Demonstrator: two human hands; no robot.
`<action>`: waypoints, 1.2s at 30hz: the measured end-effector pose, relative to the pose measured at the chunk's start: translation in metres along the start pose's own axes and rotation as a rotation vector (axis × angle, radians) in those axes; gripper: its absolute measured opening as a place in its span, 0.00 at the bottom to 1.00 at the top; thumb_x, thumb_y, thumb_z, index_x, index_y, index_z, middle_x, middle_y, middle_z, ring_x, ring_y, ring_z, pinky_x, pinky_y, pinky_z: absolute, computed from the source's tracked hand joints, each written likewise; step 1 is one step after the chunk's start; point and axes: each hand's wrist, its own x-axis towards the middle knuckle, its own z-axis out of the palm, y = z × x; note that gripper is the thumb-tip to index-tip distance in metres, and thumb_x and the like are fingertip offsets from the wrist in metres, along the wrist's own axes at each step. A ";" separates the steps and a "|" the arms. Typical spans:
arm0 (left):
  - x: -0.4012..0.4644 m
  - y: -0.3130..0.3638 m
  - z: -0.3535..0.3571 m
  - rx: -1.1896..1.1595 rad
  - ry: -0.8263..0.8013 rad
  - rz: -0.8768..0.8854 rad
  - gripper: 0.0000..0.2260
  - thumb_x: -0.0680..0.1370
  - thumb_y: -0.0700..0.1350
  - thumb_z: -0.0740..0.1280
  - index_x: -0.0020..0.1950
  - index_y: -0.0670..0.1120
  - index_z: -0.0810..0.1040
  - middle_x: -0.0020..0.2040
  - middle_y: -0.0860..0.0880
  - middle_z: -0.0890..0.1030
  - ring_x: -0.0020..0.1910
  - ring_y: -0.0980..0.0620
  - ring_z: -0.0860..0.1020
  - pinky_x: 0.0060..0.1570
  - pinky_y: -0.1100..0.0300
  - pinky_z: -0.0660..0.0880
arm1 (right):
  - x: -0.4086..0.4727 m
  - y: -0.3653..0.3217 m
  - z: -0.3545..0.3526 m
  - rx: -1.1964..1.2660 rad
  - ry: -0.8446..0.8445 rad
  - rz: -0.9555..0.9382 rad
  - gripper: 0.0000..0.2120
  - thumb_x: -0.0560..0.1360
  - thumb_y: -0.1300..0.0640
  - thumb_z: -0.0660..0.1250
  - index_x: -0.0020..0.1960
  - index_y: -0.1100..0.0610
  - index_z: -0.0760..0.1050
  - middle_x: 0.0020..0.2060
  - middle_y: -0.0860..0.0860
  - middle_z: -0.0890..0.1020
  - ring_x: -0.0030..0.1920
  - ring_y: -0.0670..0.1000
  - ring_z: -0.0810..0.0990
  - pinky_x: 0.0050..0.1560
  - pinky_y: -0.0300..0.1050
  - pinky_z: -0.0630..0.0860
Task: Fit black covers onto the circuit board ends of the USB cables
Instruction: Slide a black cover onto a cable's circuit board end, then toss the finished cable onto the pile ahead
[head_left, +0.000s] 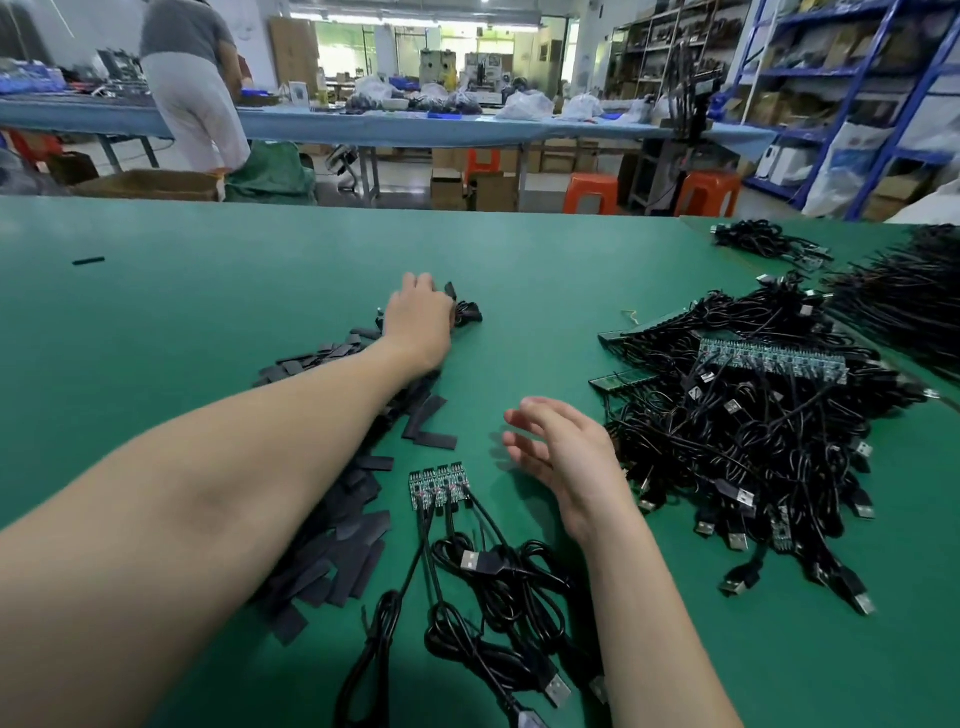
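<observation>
**Station laid out for cover fitting; no cover on the near boards**

Four circuit board ends (439, 486) lay side by side, bare, cables (493, 582) trailing nearward, apparently staged for fitting. Black covers (332, 545) were heaped just left, within reach. The left hand (418, 322) reached beyond the heap onto a small dark bundle (465, 310); its grip could not be told. The right hand (563, 460) hovered, fingers relaxed, holding nothing. Unprocessed cables (737, 431) were piled at the right of the table (208, 270).

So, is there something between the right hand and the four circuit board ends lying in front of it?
Nothing visible. The right hand hovers open above the green table, and the circuit board ends lie just to its left with only bare table between. The black covers lie farther left, beyond the boards.
</observation>
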 end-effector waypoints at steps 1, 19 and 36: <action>-0.002 0.002 0.006 -0.002 -0.068 -0.012 0.09 0.79 0.40 0.66 0.58 0.42 0.81 0.61 0.41 0.72 0.62 0.39 0.72 0.58 0.47 0.73 | 0.000 0.001 0.002 -0.037 -0.004 -0.008 0.02 0.79 0.62 0.69 0.51 0.60 0.79 0.42 0.54 0.86 0.34 0.49 0.82 0.38 0.39 0.81; 0.018 -0.016 0.043 -0.139 -0.365 -0.054 0.29 0.83 0.63 0.52 0.77 0.48 0.63 0.80 0.44 0.61 0.78 0.42 0.60 0.73 0.37 0.59 | -0.001 0.006 0.010 -0.305 -0.042 -0.078 0.03 0.79 0.59 0.69 0.48 0.56 0.81 0.39 0.49 0.87 0.31 0.44 0.80 0.33 0.31 0.75; -0.102 0.028 -0.011 -0.264 -0.138 -0.074 0.23 0.82 0.59 0.58 0.71 0.46 0.72 0.67 0.44 0.76 0.68 0.45 0.73 0.73 0.45 0.62 | -0.007 0.003 0.010 -0.423 -0.082 -0.070 0.04 0.79 0.59 0.69 0.48 0.59 0.81 0.37 0.50 0.87 0.36 0.49 0.81 0.38 0.37 0.80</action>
